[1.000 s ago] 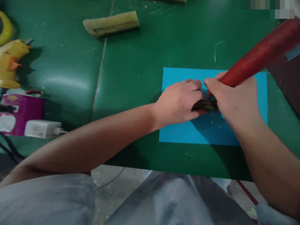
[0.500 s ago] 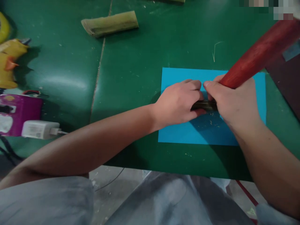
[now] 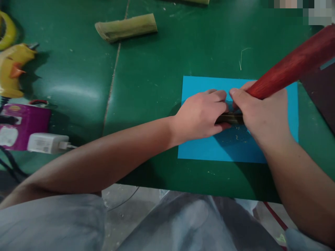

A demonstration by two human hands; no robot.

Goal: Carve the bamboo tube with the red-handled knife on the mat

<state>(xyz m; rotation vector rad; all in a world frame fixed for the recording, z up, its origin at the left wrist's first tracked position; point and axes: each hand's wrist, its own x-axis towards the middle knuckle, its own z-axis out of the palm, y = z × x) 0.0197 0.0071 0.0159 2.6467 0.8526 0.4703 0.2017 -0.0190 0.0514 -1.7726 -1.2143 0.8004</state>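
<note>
On a blue sheet [image 3: 201, 150], my left hand [image 3: 202, 113] grips a dark brown-green bamboo piece [image 3: 233, 118] between thumb and fingers. My right hand [image 3: 264, 115] is closed round the lower end of a thick red handle [image 3: 293, 64], which slants up to the right. The right hand sits at the bamboo piece's right end, hiding that end and whatever tip the handle has. Small pale shavings lie on the sheet just below the bamboo.
A cut bamboo length [image 3: 128, 28] lies on the green table [image 3: 146, 76]. At the left are a yellow glue gun [image 3: 12, 71], a yellow ring [image 3: 8, 31], a purple power block [image 3: 26, 122] and a white plug [image 3: 47, 143]. A dark board [image 3: 320, 89] lies at right.
The view has shifted slightly, so the table items appear a little further right. The red handle leans slightly lower. Both hands keep nearly the same place and hold.
</note>
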